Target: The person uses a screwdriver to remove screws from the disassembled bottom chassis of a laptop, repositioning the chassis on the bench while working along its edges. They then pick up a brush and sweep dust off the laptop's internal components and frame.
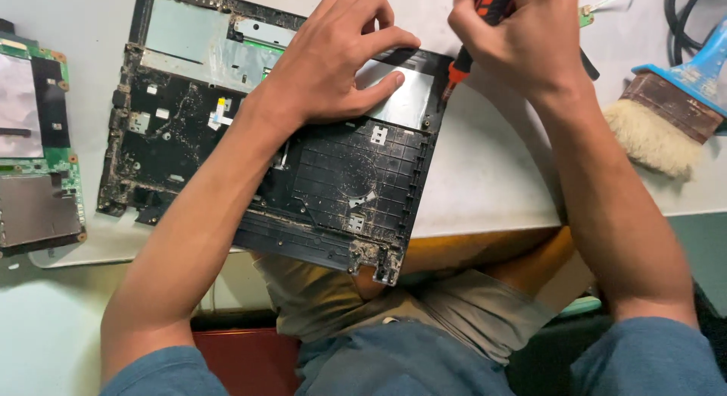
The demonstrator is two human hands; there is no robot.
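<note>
One green circuit board [38, 138] lies at the far left of the white table [485, 176]. One black laptop base shell [303, 161], dusty, sits beside it, its near corner overhanging the table edge. Your left hand [333, 67] rests flat on the shell, fingers spread and pressing, grasping nothing. Your right hand [515, 32] is clenched around one orange-handled screwdriver [460, 67], tip at the shell's far right edge. One blue-handled brush [666, 116] lies at the right.

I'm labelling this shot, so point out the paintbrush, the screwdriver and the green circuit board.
paintbrush [653, 138]: head view, on its pale bristles.
screwdriver [457, 69]: head view, on the orange shaft below the right hand.
green circuit board [34, 191]: head view, on its grey metal shield.
</note>
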